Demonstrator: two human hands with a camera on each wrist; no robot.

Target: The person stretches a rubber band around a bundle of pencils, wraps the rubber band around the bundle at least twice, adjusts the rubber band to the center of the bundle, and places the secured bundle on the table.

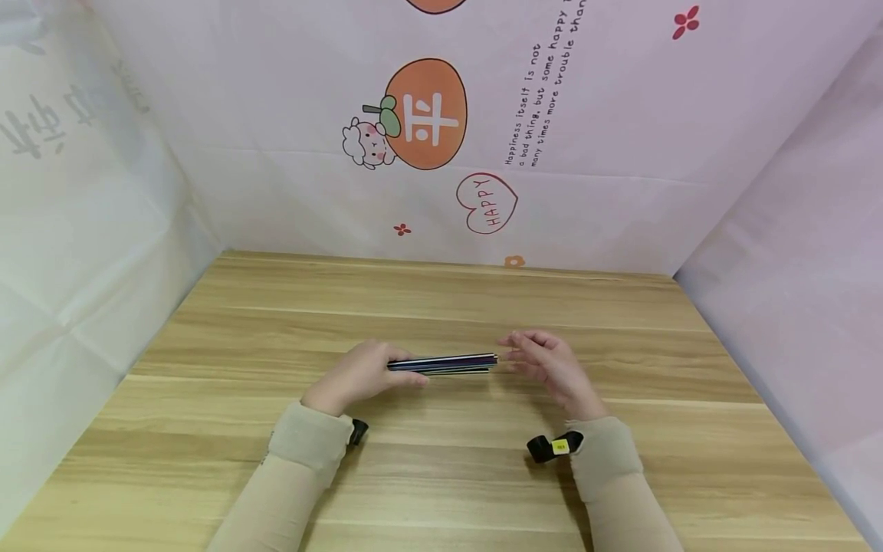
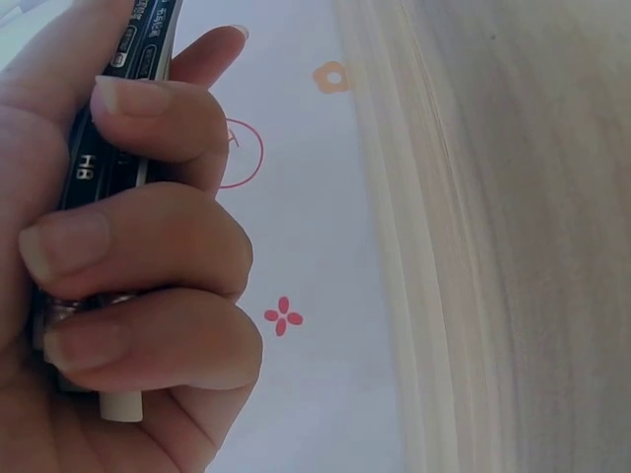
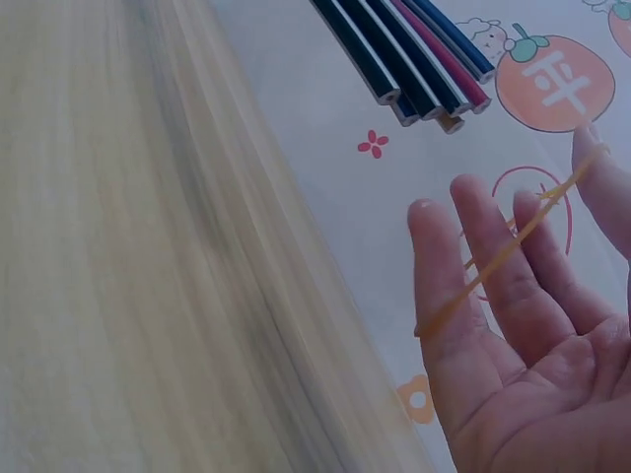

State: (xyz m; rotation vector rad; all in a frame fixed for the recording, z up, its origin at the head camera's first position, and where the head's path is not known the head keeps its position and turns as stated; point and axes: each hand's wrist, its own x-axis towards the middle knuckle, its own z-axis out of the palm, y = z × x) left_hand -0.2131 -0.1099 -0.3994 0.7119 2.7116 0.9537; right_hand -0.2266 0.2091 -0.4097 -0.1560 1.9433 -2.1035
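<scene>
My left hand (image 1: 362, 376) grips a bundle of several dark pencils (image 1: 448, 363), held level above the table. In the left wrist view its fingers curl round the pencils (image 2: 87, 169), one marked HB, and a white eraser end sticks out below. My right hand (image 1: 555, 372) is just beyond the bundle's free ends. The right wrist view shows a thin yellowish rubber band (image 3: 493, 263) stretched across its spread fingers and thumb. The blunt pencil ends (image 3: 419, 103), green, blue and pinkish-red among them, lie apart from those fingers.
A wood-grain table (image 1: 441, 475) lies under both hands. Behind it rises a white printed sheet (image 1: 586, 215), with more white sheeting at the left and right sides. Each wrist wears a cuff with a small black camera (image 1: 541, 449).
</scene>
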